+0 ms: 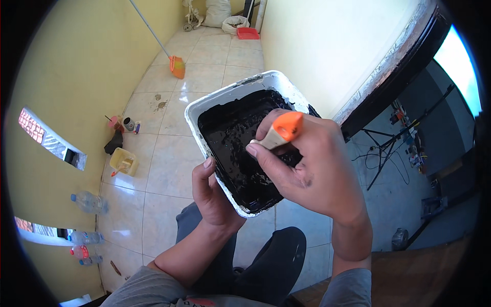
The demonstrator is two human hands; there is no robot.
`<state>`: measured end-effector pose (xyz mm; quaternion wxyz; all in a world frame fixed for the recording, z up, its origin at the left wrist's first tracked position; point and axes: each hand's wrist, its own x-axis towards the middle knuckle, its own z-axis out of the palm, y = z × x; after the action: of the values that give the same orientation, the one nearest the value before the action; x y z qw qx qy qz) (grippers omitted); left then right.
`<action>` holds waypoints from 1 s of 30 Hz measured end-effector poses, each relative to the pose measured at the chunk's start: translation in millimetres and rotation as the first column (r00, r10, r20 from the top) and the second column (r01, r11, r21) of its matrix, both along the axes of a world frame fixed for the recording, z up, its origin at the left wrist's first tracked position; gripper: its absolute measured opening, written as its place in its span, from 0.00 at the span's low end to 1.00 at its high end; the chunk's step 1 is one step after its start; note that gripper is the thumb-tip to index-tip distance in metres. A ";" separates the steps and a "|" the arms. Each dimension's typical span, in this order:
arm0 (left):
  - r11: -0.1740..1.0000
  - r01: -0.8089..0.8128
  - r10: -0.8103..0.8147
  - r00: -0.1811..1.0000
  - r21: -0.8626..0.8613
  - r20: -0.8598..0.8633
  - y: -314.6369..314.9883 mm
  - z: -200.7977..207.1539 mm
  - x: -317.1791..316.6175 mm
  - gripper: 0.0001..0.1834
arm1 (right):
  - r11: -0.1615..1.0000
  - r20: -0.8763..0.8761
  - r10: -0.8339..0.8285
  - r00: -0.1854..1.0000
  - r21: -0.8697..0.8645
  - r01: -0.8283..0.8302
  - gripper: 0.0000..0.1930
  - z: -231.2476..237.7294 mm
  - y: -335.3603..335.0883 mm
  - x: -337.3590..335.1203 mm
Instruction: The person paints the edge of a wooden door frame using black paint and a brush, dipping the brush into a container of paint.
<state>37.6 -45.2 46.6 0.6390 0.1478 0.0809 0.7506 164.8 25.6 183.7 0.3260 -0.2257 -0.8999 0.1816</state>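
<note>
A white rectangular tub (193, 118) with black paint (232, 153) inside is held up over my lap. My left hand (212, 197) grips its near left side, the thumb on the rim and the other fingers hidden beneath. In my right hand (307, 163) is a paintbrush (283, 132) with a pale handle tipped in orange, pinched between thumb and fingers above the paint. The bristles are hidden behind the hand. Dark smears mark the right thumb's base.
On the tiled floor, an orange broom (177, 67) leans at the left wall. Below it stand a yellow container (124, 162) and several plastic bottles (90, 202). A red dustpan (248, 33) and sacks (217, 13) are at the far end. A black-framed doorway (394, 66) opens on the right, a tripod (383, 153) beyond.
</note>
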 end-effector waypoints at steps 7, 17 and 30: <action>0.998 -0.006 0.006 1.000 -0.060 0.013 -1.6 5.1 4.7 0.41 | 0.993 -0.129 0.080 0.988 0.102 -0.067 0.07 -6.7 -5.0 2.9; 0.996 -0.004 0.001 0.999 -0.089 -0.037 -5.6 7.3 1.7 0.41 | 1.000 -0.104 0.026 0.994 0.002 -0.026 0.07 -20.8 1.8 16.3; 0.999 0.030 -0.030 0.999 0.017 0.016 -4.6 4.6 -1.6 0.39 | 0.828 -0.816 -0.482 0.320 -0.543 -0.136 0.10 -86.6 2.4 80.5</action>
<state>36.0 -49.8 51.2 0.6496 0.1482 0.0671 0.7426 245.2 28.0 97.1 0.7241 -0.2588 -0.4283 0.4746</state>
